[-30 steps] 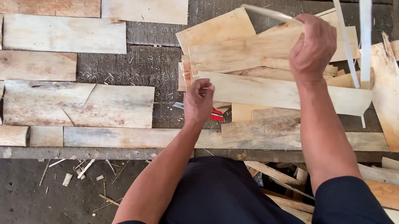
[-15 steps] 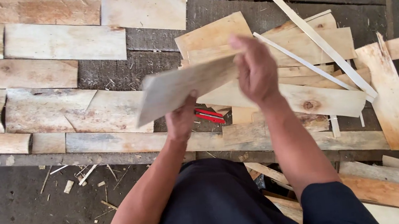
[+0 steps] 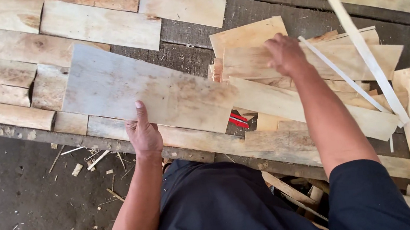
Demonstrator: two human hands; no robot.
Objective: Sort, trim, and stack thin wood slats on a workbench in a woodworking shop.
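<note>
Already a wide wooden sheet (image 3: 148,93) was gripped at its near edge by the left hand (image 3: 143,137), thumb on top, and held over the laid boards (image 3: 10,62), not yet set down. The right hand (image 3: 285,54), loosely curled, rested on the waiting sheet pile (image 3: 260,54) beside a red tool (image 3: 238,121)

A: Ok so what have we got on that bench? I count two hands, the left hand (image 3: 144,137) and the right hand (image 3: 285,54).

B: Yep, two. One big wood sheet (image 3: 148,88) under the left one. One small red tool (image 3: 238,120) poking out.

A: Two thin pale strips, a wide strip (image 3: 361,45) and a narrow strip (image 3: 341,75).

B: The pile of sheets (image 3: 254,44) overlaps too much to count properly.
</note>
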